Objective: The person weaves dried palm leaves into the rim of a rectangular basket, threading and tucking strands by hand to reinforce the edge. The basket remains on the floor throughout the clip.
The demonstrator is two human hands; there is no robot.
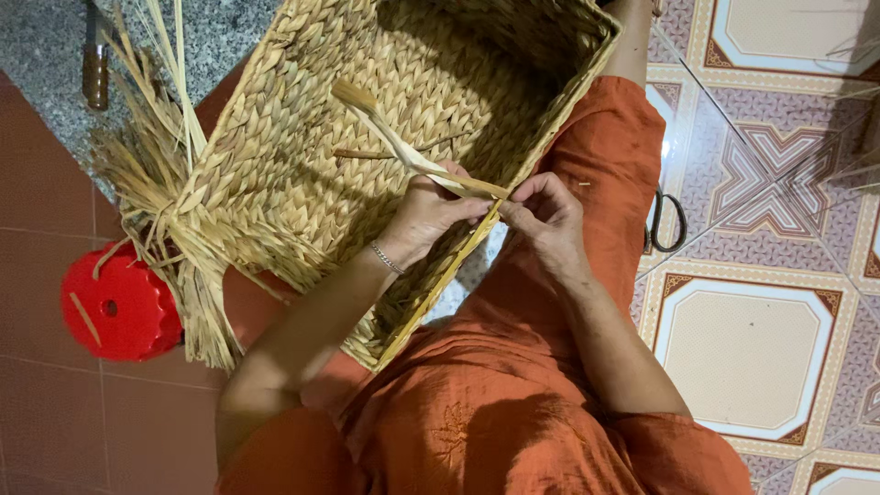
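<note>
A large rectangular woven straw basket [302, 156] rests on my lap, its opening facing me. My left hand [429, 213], with a thin bracelet at the wrist, reaches inside the basket and pinches a flat straw strand [390, 133] near the rim. My right hand [543, 213] grips the same strand at the basket's rim [477, 240], just outside the wall. The strand runs from my fingers up and left into the basket, ending in a frayed tip. Loose uncut straw ends [151, 165] stick out from the basket's left corner.
A red round plastic stool [119, 307] stands on the floor at the left. Black-handled scissors [666, 220] lie on the patterned tile floor to the right of my leg. A dark tool handle [94, 64] lies on the grey stone at the top left.
</note>
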